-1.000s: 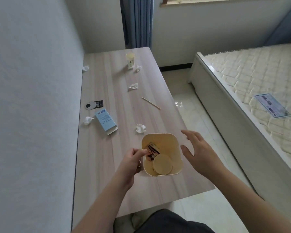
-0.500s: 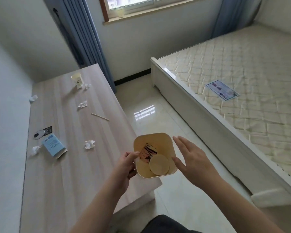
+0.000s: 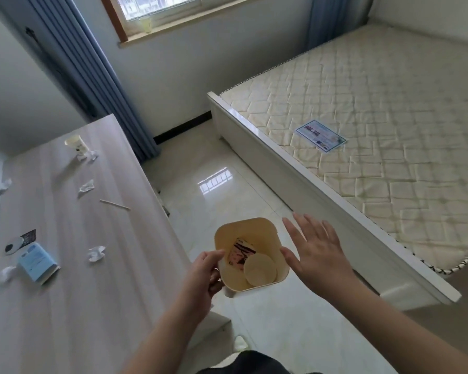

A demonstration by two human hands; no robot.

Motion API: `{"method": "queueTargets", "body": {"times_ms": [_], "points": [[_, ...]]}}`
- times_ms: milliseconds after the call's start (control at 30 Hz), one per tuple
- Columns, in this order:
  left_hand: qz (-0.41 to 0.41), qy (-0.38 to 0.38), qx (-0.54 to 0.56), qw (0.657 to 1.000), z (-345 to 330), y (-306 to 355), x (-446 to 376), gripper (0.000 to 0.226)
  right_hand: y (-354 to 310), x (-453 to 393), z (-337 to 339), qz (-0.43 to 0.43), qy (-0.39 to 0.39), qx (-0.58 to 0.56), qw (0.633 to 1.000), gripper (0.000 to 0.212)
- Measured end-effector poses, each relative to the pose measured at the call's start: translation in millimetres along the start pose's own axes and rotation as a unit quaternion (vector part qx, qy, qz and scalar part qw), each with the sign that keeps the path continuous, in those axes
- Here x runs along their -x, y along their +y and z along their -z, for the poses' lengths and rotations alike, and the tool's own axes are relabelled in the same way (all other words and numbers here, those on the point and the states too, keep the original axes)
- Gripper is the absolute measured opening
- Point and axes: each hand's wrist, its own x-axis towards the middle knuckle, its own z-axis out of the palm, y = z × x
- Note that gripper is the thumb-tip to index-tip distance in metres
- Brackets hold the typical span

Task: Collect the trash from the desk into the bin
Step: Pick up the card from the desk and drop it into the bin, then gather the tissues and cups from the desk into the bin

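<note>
You're carrying the bin [image 3: 250, 252], left hand [image 3: 203, 276] pinching its rim, right hand [image 3: 318, 255] spread beside it; next, fetch the paper wad [image 3: 96, 253] from the desk [image 3: 73, 306].

A long pale wood-grain desk [image 3: 97, 265] stands against the white wall. On it lie a cream paper cup [image 3: 75, 146] tipped at the far end, five crumpled white tissue wads [image 3: 96, 253], a thin wooden stick [image 3: 115, 204], a light-blue cardboard box [image 3: 37, 263] and a round white-and-black tag [image 3: 19, 242]. Beside it, a glossy cream tiled floor [image 3: 227, 195] carries a small white scrap [image 3: 239, 344].
</note>
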Motion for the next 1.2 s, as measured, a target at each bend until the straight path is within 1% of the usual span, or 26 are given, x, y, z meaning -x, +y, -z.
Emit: {"method": "queueTargets", "body": {"times_ms": [67,267,367,400,633,767,900,967,1100,1200], "points": [[0.0,0.004,0.002,1.0,-3,5,-11,0.055,3,-8,1,-0.001,0.003,0.004,1.0,0.074],[0.019,-0.009,0.007,1.0,-15,15,-59,0.043,9,-48,2,0.001,0.006,0.002,1.0,0.07],[0.033,-0.039,0.009,0.999,-19,26,-79,0.026,11,-72,1,0.005,-0.01,0.027,1.0,0.07],[0.033,-0.044,0.012,0.998,-20,32,-86,0.024,13,-81,3,0.002,-0.01,0.03,0.999,0.07],[0.035,-0.055,0.028,0.997,-23,73,-130,0.021,22,-133,14,-0.015,-0.003,0.058,0.998,0.071],[0.038,-0.063,0.031,0.997,-24,98,-147,0.022,16,-165,19,-0.012,0.01,0.042,0.999,0.07],[0.034,-0.036,0.059,0.997,-26,121,-168,0.019,19,-204,21,0.002,0.015,0.022,1.0,0.068],[0.031,-0.007,0.075,0.997,-29,126,-178,0.018,25,-225,19,0.016,0.009,0.016,1.0,0.068],[0.023,0.043,0.103,0.993,-35,137,-197,0.02,36,-271,19,0.061,0.001,0.007,0.998,0.07],[0.006,0.08,0.103,0.991,-44,146,-210,0.024,48,-309,24,0.101,0.005,0.01,0.995,0.072]]}}
